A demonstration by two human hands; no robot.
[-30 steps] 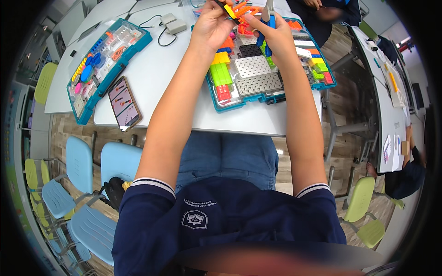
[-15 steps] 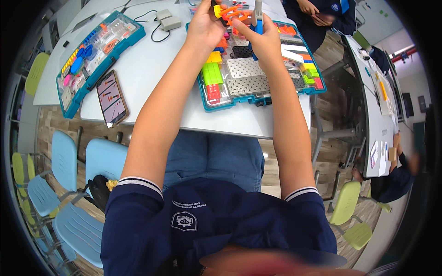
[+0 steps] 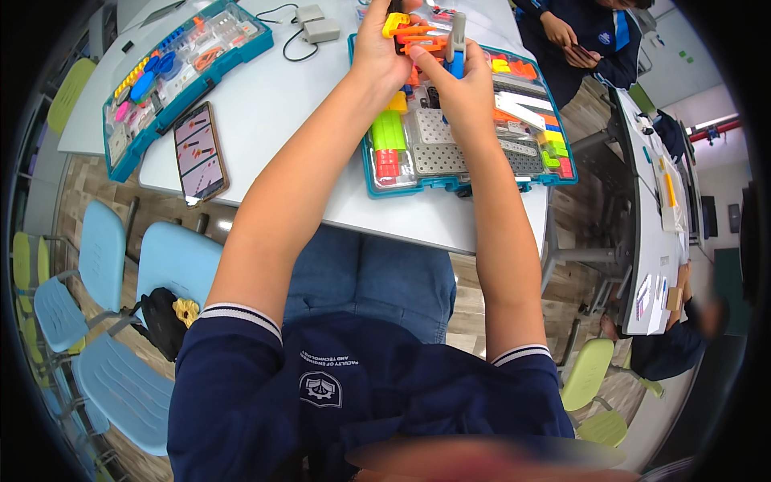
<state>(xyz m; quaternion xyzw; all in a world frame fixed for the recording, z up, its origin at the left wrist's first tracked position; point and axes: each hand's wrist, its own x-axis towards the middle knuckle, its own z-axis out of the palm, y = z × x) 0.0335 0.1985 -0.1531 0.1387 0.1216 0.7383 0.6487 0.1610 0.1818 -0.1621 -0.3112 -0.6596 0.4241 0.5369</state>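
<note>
One orange assembly [image 3: 414, 30] is clasped by the left grip [image 3: 379, 51], one tool [image 3: 458, 38] by the right grip [image 3: 467, 92], near two teal cases [image 3: 395, 192].

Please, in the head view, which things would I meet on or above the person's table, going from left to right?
Phone, pale boxes, yellow part in the left hand, blue-grey tool in the right hand, white strip, rightmost red block.

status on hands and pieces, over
Left hand holding yellow piece, right hand holding blue-handled tool. Orange pieces between hands. Parts case below; no obstruction seen.
</note>
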